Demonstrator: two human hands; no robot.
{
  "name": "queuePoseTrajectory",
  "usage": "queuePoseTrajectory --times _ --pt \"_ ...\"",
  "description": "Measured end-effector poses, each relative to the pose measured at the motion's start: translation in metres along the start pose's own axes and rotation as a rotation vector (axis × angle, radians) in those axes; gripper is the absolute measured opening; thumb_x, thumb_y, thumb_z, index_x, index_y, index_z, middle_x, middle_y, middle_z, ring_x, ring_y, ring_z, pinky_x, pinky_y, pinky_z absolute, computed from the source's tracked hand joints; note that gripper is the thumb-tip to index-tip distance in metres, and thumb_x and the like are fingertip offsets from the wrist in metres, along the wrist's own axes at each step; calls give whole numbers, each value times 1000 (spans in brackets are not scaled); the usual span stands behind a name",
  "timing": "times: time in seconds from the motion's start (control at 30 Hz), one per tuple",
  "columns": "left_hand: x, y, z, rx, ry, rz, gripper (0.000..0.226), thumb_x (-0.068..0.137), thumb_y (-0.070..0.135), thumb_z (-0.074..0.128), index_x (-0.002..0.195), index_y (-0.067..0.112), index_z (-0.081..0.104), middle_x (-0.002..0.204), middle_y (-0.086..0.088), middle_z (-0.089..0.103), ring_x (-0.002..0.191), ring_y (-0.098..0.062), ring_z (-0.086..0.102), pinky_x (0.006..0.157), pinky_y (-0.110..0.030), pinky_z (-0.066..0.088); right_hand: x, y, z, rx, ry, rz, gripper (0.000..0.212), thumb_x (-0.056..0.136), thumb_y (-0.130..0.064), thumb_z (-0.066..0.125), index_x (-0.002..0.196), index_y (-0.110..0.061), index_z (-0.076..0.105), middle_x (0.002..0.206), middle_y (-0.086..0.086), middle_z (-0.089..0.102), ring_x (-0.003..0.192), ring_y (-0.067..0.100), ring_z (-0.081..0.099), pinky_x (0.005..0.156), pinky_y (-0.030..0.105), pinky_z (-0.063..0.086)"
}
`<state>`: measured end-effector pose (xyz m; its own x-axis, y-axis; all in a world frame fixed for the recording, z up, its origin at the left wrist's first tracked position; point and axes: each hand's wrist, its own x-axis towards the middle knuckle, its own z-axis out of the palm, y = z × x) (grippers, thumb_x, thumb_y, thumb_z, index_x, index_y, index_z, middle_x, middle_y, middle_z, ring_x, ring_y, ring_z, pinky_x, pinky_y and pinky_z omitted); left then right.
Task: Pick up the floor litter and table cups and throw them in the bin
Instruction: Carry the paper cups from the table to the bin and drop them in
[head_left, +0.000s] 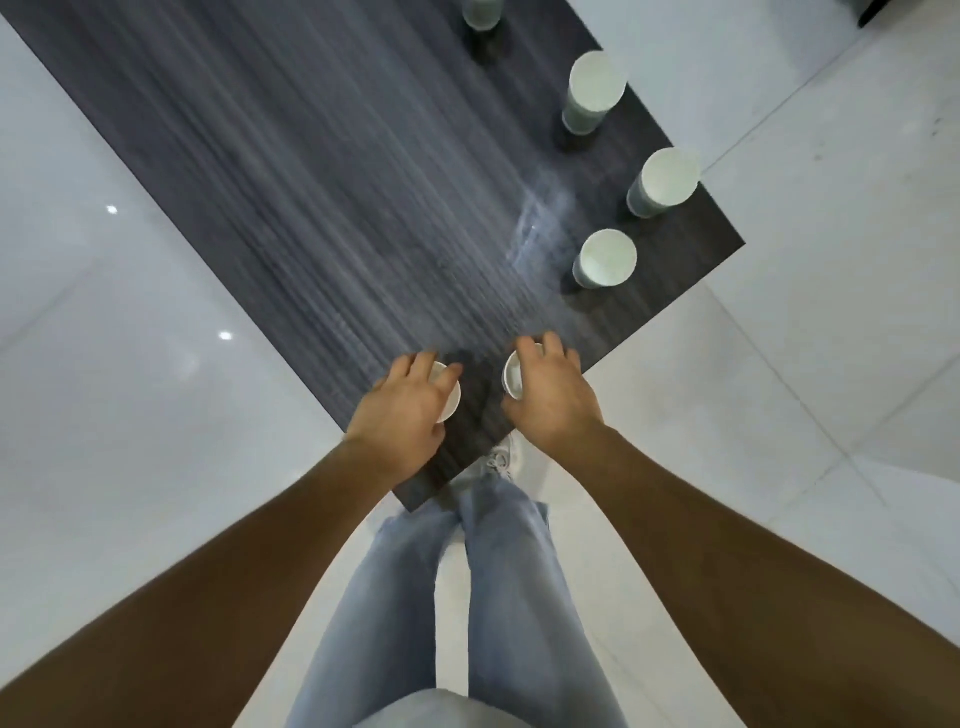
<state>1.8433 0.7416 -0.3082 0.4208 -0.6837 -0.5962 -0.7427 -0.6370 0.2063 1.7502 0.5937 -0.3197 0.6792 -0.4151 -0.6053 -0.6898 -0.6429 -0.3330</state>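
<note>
A dark wood-grain table (322, 208) fills the upper middle of the view, with one corner pointing at me. My left hand (402, 402) grips a white paper cup (449, 397) from above at that near corner. My right hand (550, 392) grips a second white cup (513, 375) beside it, fingers curled over the rim. Several more white cups stand along the table's right edge: one (607, 258), another (665, 179), a third (595, 88), and a partly cut-off cup (483, 11) at the top.
Glossy white tiled floor (805, 415) surrounds the table. My legs in light blue jeans (498, 597) stand at the table's corner, a white shoe (501, 460) just under it. No bin or floor litter is in view.
</note>
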Motion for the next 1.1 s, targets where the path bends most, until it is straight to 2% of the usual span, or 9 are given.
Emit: queuePoseTrajectory --times 0.13,0.27,0.4,0.5,0.73,0.9,1.0,1.1 --pt "-1 4 -101 47 52 31 63 85 25 64 140 19 34 138 -5 36 129 -26 33 92 -43 49 -17 -23 -92 84 39 8 56 80 -26 72 127 -18 43 129 8 41 118 31 43 92 43 47" --pt "-7 13 -211 35 142 87 64 89 28 61 145 18 30 140 -5 34 130 -27 29 93 -43 44 -44 -54 -200 100 157 3 56 80 -29 70 127 -19 43 123 7 42 113 30 46 84 37 45" --pt "-32 31 -311 81 241 226 59 88 30 61 140 17 36 136 -7 37 128 -28 31 92 -46 46 -96 -89 -290 121 278 32 62 79 -26 71 133 -19 43 123 8 43 111 29 49 89 35 46" --pt "-63 48 -370 110 304 361 60 86 29 61 141 18 37 135 -8 40 127 -28 35 95 -44 45 -147 -112 -333 150 377 85 60 78 -27 72 132 -22 46 125 6 44 109 25 49 84 33 46" --pt "-160 136 -472 226 271 730 67 77 35 75 136 19 47 130 -5 50 117 -25 49 88 -30 41 -308 -132 -388 227 586 291 51 78 -27 74 124 -22 52 115 1 52 98 21 51 74 30 46" --pt "-250 220 -494 293 259 1048 45 78 34 72 116 14 61 112 -5 62 101 -24 57 81 -33 46 -439 -130 -395 316 699 513 46 77 -28 75 118 -25 54 107 -1 55 87 16 57 58 23 48" --pt "-301 262 -486 297 202 1215 38 76 34 74 110 19 63 105 0 61 97 -21 57 79 -32 47 -516 -128 -380 389 763 668 51 76 -25 77 121 -24 54 111 2 54 95 22 59 66 28 56" --pt "-357 291 -465 306 136 1358 52 78 33 75 125 22 56 114 1 58 97 -17 51 80 -29 41 -590 -138 -347 450 815 809 50 76 -24 77 120 -24 54 113 2 53 101 25 57 78 35 59"
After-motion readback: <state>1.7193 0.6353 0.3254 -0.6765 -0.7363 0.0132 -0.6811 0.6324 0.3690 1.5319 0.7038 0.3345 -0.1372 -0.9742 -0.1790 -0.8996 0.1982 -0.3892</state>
